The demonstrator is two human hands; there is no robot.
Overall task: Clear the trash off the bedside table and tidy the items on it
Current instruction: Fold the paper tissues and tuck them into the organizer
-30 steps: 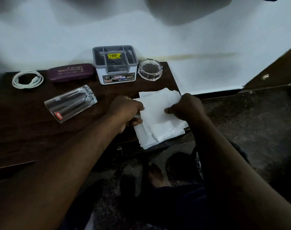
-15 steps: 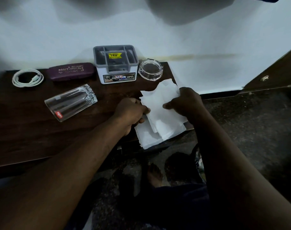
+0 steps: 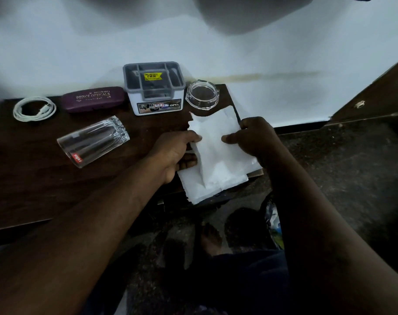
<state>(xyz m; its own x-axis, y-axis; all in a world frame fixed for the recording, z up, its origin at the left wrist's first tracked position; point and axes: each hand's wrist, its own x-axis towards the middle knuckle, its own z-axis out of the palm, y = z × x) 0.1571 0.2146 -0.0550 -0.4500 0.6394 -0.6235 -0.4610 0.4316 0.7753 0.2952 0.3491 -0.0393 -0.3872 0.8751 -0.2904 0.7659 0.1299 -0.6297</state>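
Head view: white paper napkins (image 3: 218,160) at the near right corner of the bedside table (image 3: 34,183), overhanging its near edge, pinched from the left by the left hand (image 3: 175,153) and from the right by the right hand (image 3: 254,137). Left of them, a glass tumbler (image 3: 93,140) on its side. Along the far edge, left to right: coiled white cable (image 3: 34,109), maroon spectacle case (image 3: 93,98), grey-topped organiser box (image 3: 154,87), clear glass dish (image 3: 202,95).

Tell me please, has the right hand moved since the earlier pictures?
Yes. The right hand has shifted a little away from the person, toward the clear glass dish, still pinching the white tissues.
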